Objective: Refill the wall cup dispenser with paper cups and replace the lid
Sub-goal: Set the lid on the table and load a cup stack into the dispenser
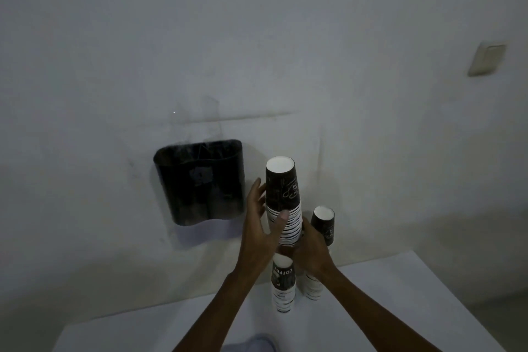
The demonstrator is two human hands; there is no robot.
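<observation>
A dark, double-tube cup dispenser [200, 180] hangs on the wall at centre left, its top open with no lid on it. Right of it, a stack of upside-down black paper cups [283, 194] is held in the air by both hands. My left hand [261, 220] wraps the stack's left side, thumb across the white rims. My right hand [308, 248] grips the stack's bottom end. Two more upside-down cup stacks stand on the white table: one [283, 286] under my hands, another [323, 226] behind my right hand, partly hidden. No lid is visible.
The white table [414, 308] fills the lower frame below the dispenser. A light switch [485, 58] sits on the wall at upper right. A pale blue object [251, 344] shows at the bottom edge.
</observation>
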